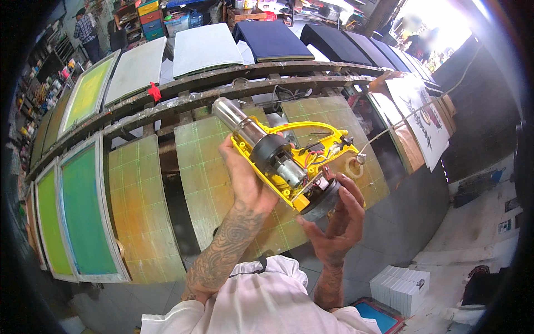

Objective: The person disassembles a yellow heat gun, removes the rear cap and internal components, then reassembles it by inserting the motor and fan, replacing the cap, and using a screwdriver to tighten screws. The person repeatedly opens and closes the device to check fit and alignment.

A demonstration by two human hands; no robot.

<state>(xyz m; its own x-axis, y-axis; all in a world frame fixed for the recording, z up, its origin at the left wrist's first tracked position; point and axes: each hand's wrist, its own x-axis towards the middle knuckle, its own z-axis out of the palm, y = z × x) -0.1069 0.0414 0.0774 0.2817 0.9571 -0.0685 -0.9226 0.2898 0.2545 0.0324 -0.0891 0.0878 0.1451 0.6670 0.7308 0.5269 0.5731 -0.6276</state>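
Observation:
An opened heat gun lies across my left hand, which is closed around the yellow half-shell of its body. Its silver metal nozzle points up and to the left. Inside the shell a black collar, a small metal motor and coloured wires are exposed. The yellow loop of the handle arches to the right, and a cord leaves its end. My right hand grips the black round rear cap with thumb and fingers; some of its fingertips are hidden behind the cap.
Below the heat gun are flat boards with grid lines, and a tape roll sits on one. Framed screens stand at left. Fabric-covered boards line the far rail. The pale cord runs up right. White boxes are stacked at lower right.

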